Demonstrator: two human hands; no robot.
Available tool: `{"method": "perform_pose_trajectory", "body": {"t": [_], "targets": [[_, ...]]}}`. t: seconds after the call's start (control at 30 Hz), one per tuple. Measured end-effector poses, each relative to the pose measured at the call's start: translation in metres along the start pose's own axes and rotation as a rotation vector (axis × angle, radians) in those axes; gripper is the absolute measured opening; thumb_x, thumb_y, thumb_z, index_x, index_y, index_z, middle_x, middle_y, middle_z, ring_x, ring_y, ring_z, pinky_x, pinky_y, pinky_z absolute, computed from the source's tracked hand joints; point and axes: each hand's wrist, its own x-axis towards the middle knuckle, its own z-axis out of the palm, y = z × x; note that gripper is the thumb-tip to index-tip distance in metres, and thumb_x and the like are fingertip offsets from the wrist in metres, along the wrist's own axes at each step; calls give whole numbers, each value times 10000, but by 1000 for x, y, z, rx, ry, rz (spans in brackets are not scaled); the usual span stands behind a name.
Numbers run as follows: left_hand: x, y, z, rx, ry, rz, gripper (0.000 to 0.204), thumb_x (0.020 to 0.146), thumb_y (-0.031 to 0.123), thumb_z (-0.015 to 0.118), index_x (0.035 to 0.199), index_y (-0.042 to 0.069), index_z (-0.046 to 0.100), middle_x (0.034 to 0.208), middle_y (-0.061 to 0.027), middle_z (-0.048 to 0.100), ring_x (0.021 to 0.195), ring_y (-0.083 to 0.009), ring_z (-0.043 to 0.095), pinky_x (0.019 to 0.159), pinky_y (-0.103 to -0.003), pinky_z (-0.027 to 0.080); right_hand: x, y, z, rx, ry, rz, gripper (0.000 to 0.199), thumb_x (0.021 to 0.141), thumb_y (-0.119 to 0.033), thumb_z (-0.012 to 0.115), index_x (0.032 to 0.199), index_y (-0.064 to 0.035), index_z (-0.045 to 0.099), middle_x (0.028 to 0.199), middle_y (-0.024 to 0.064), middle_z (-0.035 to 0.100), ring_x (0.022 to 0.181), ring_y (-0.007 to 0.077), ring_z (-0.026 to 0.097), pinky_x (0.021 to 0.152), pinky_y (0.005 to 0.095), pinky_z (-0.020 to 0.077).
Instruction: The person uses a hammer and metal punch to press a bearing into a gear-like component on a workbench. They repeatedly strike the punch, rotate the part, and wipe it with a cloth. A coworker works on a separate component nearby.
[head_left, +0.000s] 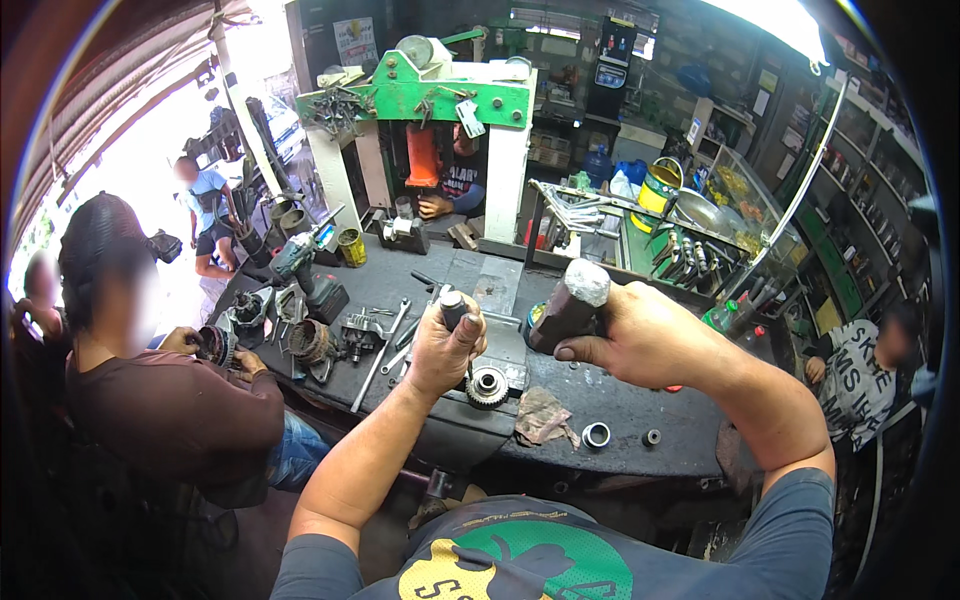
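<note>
In my right hand (650, 335) is a hammer (572, 305), raised over the bench with its blocky, worn head tilted to the left. My left hand (440, 350) is closed around a short metal punch (455, 304), whose blunt top sticks up between thumb and fingers. The punch's lower end is hidden by the hand. Just below and right of that hand, a toothed gear with a hollow hub (488, 386) rests at the front of a bench vise (465, 432). A crumpled rag (545, 416), a metal ring (596, 435) and a small bushing (652, 437) lie to the gear's right.
Wrenches (382, 355), gear parts (312, 340) and a cordless impact wrench (310, 275) crowd the bench's left. Behind stands a green-and-white press frame (510, 103) with a person beyond it. A co-worker (170, 400) handles a round part at left; another person (860, 375) is at far right.
</note>
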Motion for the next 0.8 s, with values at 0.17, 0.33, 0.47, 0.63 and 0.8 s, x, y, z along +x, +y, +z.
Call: {"method": "perform_pose_trajectory", "body": {"t": [0.17,0.33,0.47,0.63,0.8], "targets": [[-5,-5,4,52,3,-59,470,1005,488,849,1053,92,601,857,51,592,743,-59,525,646,-261,450,13,-23,-4,-112,22,-95,482,998,-383,843,1324,-71,677,1109,212,819,1108,438,774,971,521,607],[-3,-16,-4,349,-26,-44,400,1045,419,841,1001,78,637,885,60,604,824,-58,506,706,-282,453,31,-47,-22,-103,130,-322,411,1010,-370,826,1280,-78,720,1055,227,811,1040,450,783,937,531,617],[-6,-11,-5,299,-24,-75,367,1055,404,834,994,86,660,846,77,569,799,-54,488,689,-277,440,55,-66,-22,-120,38,-216,489,1011,-421,825,1327,-63,718,1101,232,811,1077,428,788,939,514,613],[0,-1,13,180,-21,-86,351,1053,343,843,940,96,620,827,77,557,762,-54,463,651,-277,419,55,-65,-14,-136,-7,-139,472,1021,-399,821,1349,-76,716,1145,239,806,1108,422,779,976,495,601],[-7,-5,1,346,7,-20,292,1040,209,853,925,90,612,823,53,551,785,-83,479,692,-294,456,48,-103,-59,-122,305,-341,440,1049,-480,767,1239,-84,799,956,201,808,895,416,793,832,494,617]]}}
